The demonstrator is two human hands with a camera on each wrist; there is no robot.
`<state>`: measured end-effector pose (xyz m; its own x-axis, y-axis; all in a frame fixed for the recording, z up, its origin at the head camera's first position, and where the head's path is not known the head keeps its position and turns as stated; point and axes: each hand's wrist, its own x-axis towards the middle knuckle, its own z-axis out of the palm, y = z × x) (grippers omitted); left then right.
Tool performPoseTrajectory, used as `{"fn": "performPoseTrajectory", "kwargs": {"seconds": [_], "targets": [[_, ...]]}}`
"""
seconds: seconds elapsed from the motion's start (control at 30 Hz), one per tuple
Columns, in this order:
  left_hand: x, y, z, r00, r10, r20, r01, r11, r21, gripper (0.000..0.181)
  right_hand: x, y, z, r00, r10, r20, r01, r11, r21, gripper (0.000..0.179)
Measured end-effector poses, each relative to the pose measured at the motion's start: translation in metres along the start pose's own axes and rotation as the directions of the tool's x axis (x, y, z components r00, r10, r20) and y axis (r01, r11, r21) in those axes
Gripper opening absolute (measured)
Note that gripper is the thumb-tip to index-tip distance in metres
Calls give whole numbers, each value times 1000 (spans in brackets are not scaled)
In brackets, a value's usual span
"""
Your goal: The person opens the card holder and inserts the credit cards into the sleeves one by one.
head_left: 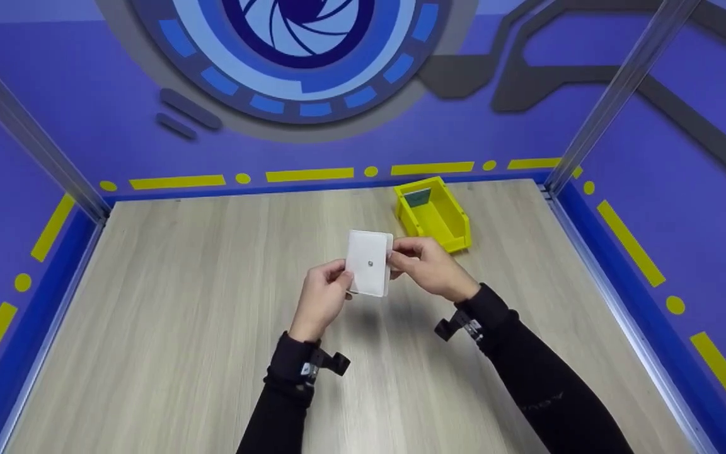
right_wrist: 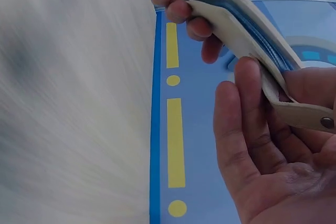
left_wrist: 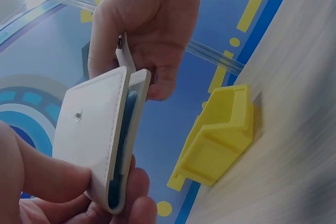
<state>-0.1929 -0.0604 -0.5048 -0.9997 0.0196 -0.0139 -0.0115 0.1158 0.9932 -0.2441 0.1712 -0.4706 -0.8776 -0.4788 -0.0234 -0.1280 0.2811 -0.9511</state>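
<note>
A white card wallet (head_left: 368, 252) with stitched edges is held up over the table between both hands. Its front flap bears a small metal snap stud (left_wrist: 78, 115). My left hand (head_left: 321, 299) pinches the folded edge, thumb on the front and fingers behind. At the opposite edge, my right hand (head_left: 433, 270) holds the wallet by thumb and fingers near its strap (right_wrist: 302, 114), which sticks out with a dark snap on it. Between the two covers, which stand slightly apart, blue-green inner sleeves (left_wrist: 124, 135) show in the left wrist view.
A yellow open-front bin (head_left: 461, 242) stands on the wooden table (head_left: 212, 315) behind the right hand, near the back wall. Blue printed panels (head_left: 312, 151) and metal posts (head_left: 621, 88) enclose the back and sides of the table.
</note>
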Motion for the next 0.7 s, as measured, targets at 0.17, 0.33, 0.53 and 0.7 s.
{"fn": "performPoseTrajectory", "kwargs": {"seconds": [0.17, 0.33, 0.53, 0.7], "targets": [[-1, -1, 5, 1000, -10, 14, 10, 1000, 3, 28, -2, -1, 0, 1000, -8, -5, 8, 1000, 3, 25], [-2, -2, 8, 999, -23, 30, 20, 996, 90, 31, -4, -1, 1, 999, -18, -50, 17, 1000, -24, 21], [-1, -4, 7, 999, 42, -17, -37, 966, 256, 42, -6, -5, 4, 987, -25, -156, 6, 993, -122, 14], [-2, -1, 3, 990, 95, -103, -64, 961, 270, 33, -7, -8, 6, 969, -34, -244, -29, 969, -247, 14]]}}
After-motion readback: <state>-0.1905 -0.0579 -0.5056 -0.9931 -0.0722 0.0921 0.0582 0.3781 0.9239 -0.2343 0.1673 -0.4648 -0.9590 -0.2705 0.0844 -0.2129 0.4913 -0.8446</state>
